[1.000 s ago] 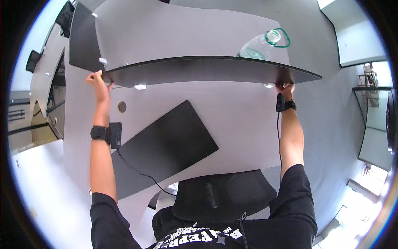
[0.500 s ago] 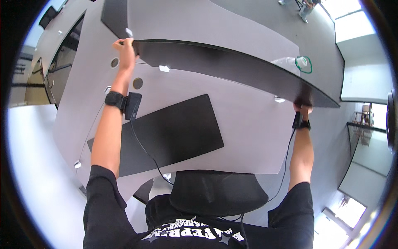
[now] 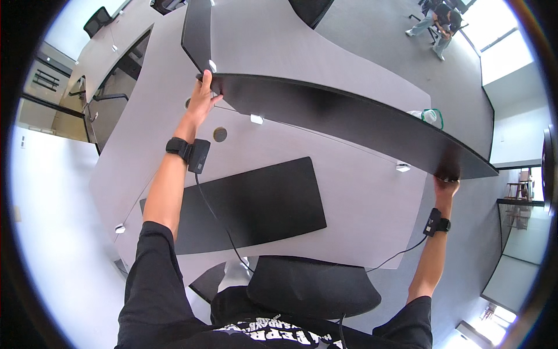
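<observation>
A long dark desk divider panel point(image 3: 325, 107) stands on edge across the desk, running from upper left to lower right. My left hand point(image 3: 200, 104) holds its left end, one finger up by the corner and another stretched along the panel's near face. At the far right, my right hand point(image 3: 446, 187) grips the panel's lower edge, its fingers partly hidden by it. White clips, one on the left point(image 3: 256, 119) and one on the right point(image 3: 403, 167), sit on the desk along the panel's near side. A second dark panel point(image 3: 197, 35) meets it near my left hand.
A black desk mat point(image 3: 250, 206) lies askew on the pale desk point(image 3: 372, 215). Behind the panel shows a clear bottle with a green loop point(image 3: 431, 117). A black chair point(image 3: 314, 285) is close to me. Cables hang from both wrist devices. A person point(image 3: 439, 26) sits far off.
The view has shifted, so the desk lies lower and further right in it. More of the bottle is now hidden behind the panel. Both hands stay on the panel.
</observation>
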A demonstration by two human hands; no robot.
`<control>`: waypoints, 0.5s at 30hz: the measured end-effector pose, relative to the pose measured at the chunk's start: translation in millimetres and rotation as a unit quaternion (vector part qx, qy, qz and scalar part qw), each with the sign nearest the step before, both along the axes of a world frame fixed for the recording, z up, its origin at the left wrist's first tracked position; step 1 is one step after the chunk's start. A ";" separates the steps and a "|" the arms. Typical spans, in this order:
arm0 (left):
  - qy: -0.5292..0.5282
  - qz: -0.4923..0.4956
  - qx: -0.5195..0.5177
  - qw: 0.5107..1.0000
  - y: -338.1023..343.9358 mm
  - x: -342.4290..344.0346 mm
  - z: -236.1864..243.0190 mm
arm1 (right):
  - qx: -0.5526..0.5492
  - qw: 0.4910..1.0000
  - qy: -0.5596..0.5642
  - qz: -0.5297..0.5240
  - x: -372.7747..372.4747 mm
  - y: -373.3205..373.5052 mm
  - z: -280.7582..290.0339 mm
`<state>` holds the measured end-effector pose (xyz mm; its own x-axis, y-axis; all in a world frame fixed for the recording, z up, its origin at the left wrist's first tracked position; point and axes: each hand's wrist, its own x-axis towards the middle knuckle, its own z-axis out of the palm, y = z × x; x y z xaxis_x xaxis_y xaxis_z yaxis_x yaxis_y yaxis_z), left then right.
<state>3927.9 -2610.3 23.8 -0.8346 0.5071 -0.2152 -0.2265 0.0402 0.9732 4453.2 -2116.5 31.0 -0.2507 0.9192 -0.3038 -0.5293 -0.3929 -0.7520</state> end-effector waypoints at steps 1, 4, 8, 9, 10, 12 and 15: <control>0.022 0.019 -0.019 0.999 16.8 13.0 22.6 | -0.006 0.998 -0.005 -0.064 13.8 8.2 2.4; 0.062 0.059 -0.045 0.995 16.6 28.8 82.3 | -0.031 0.992 -0.038 -0.116 18.3 7.1 14.0; 0.246 0.116 -0.083 0.959 -39.8 19.0 110.3 | 0.004 1.000 0.016 -0.024 42.1 -6.7 1.0; 0.236 0.111 -0.120 0.958 -56.5 34.4 126.1 | -0.002 1.000 0.027 0.010 40.5 -28.9 5.2; 0.224 0.105 -0.152 0.957 -74.7 55.9 140.6 | -0.006 0.998 0.036 0.043 42.9 -47.6 13.3; 0.215 0.134 -0.107 0.961 -129.2 79.9 129.7 | 0.001 0.995 0.059 0.081 53.3 -92.2 15.4; 0.166 0.223 -0.123 0.953 -218.7 115.1 111.1 | -0.011 0.981 -0.072 0.180 61.0 -152.5 23.1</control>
